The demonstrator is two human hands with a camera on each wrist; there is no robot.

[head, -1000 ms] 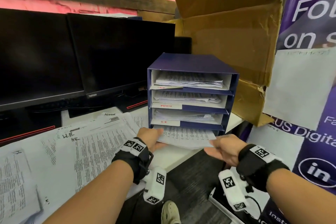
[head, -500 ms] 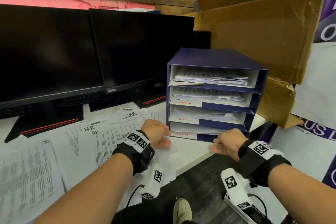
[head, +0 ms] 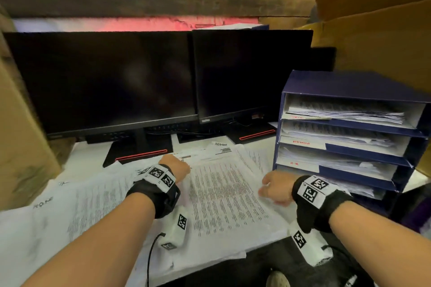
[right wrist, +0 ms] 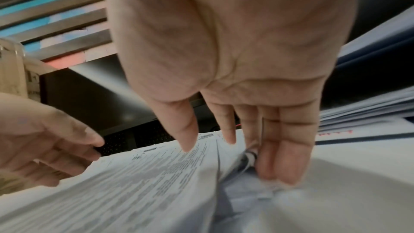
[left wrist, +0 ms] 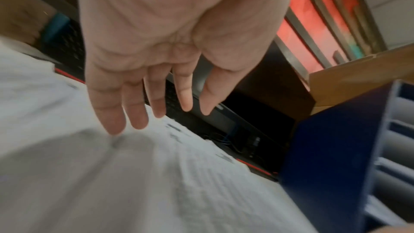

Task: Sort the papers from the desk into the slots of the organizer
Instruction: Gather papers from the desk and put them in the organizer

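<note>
Printed papers [head: 224, 193] lie spread in overlapping piles across the desk. At the right stands the blue organizer [head: 349, 81], with paper stacks in its slots and red hand-written labels, one reading ADMIN. My left hand [head: 175, 165] hovers open over the far part of the pile, its straight fingertips [left wrist: 116, 128] just above a sheet [left wrist: 156, 183]. My right hand [head: 275, 187] is open at the right edge of the top sheet, left of the organizer's lowest slot. Its outer fingers [right wrist: 280, 166] touch the paper [right wrist: 145, 183]. Neither hand holds anything.
Two dark monitors [head: 105, 81] [head: 251, 72] stand behind the papers on red-striped bases. Cardboard boxes rise at the right [head: 373, 30] and the left [head: 21, 147]. The desk's front edge runs under my forearms, and a shoe [head: 277, 279] shows below it.
The sheet that both hands held at the organizer's lowest slot went in. Both hands then drew back left onto the desk pile, and my view swung left.
</note>
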